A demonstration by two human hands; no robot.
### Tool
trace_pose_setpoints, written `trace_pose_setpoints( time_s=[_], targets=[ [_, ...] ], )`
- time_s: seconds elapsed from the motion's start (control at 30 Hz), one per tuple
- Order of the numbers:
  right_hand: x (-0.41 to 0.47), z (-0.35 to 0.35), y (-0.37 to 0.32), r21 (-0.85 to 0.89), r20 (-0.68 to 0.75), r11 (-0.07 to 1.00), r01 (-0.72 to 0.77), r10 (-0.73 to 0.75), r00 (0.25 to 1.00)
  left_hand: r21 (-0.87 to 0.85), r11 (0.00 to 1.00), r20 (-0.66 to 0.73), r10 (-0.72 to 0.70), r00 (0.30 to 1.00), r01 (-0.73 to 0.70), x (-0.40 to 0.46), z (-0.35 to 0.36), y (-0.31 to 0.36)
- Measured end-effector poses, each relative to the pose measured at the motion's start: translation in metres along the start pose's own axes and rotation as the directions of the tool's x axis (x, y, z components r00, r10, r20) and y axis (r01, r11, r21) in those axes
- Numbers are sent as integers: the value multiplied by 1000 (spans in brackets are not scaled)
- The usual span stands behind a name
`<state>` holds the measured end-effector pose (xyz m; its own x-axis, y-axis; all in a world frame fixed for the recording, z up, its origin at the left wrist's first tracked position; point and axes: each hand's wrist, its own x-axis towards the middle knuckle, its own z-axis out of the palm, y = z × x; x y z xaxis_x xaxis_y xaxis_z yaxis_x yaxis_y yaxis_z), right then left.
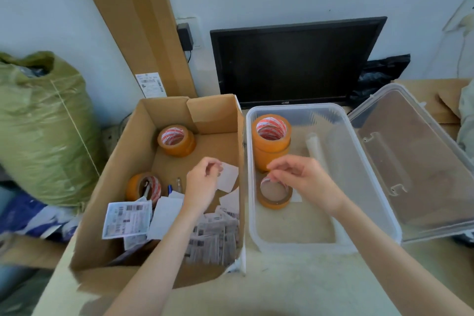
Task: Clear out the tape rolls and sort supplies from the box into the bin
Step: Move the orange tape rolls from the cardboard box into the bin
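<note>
Sorting partway: bin [359, 151] holds stacked rolls [272, 136] plus a thin roll [274, 194]; two rolls [177, 140] and labels [210, 238] remain in box [133, 151]. Left hand [202, 182] pinches a slip [228, 177]; right hand [305, 179] fingers curled over the thin roll, grip unclear.

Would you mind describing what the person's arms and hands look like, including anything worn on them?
Both forearms are bare as far as the frame shows, with no sleeves in view. The left hand and right hand wear no gloves; no watch, bracelet or ring is visible.
</note>
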<state>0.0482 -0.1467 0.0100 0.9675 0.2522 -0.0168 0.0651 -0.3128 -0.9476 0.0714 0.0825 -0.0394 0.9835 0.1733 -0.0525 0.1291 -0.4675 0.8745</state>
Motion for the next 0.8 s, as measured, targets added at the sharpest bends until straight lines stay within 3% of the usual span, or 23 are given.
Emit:
trace_pose_setpoints(
  time_s=[0.1,0.17,0.23,0.37,0.6,0.67,0.8],
  targets=[
    [4,18,-1,81,-5,996,-40,41,999,370,915,-55,-152,987,161,32,-26,-50],
    [5,28,-3,89,7,995,-50,50,999,603,757,-83,-256,963,253,44,-44,-76],
    [5,35,-4,105,36,993,-55,51,998,731,619,-153,-260,953,287,47,-60,-94],
    [7,45,-5,171,49,981,-88,81,996,921,356,-146,-57,988,157,44,-68,-108],
    [5,48,-8,197,49,975,-106,98,994,980,-195,38,-46,998,-46,61,-97,-95],
    [5,49,-9,198,44,975,-101,94,995,963,-247,92,-91,992,-112,65,-101,-87],
    [5,51,-13,221,39,970,-98,91,995,978,-176,96,-112,989,-115,65,-106,-72]
  ],
)
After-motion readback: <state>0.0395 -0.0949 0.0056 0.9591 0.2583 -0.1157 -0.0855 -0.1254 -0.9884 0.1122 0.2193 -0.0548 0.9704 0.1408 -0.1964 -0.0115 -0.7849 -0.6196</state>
